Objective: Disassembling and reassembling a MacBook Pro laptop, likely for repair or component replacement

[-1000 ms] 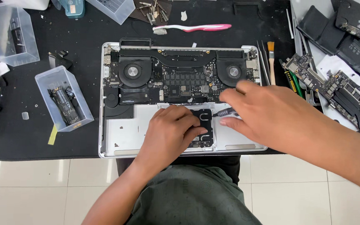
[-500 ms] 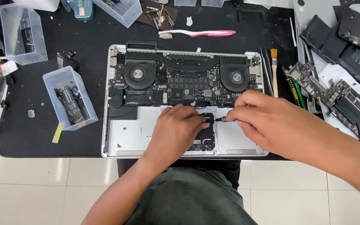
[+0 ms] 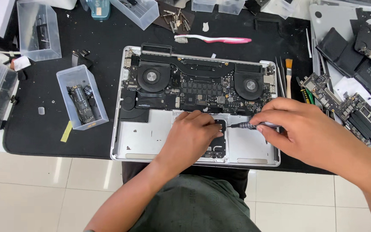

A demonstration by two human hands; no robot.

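A small dark rectangular circuit board (image 3: 218, 141) lies in the lower middle of the opened silver laptop shell (image 3: 138, 141), on a black work mat (image 3: 44, 137). The left hand (image 3: 192, 137) rests flat on it, fingers pressing, grasping nothing. The right hand (image 3: 305, 129) pinches a slim grey-handled screwdriver (image 3: 242, 125), its tip at the board's upper edge; a clear plastic parts box (image 3: 82, 96) sits well left.

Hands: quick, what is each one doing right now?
Left hand: holds nothing, fingers curled, pressing on the small black board in the open laptop.
Right hand: closed on a small screwdriver.
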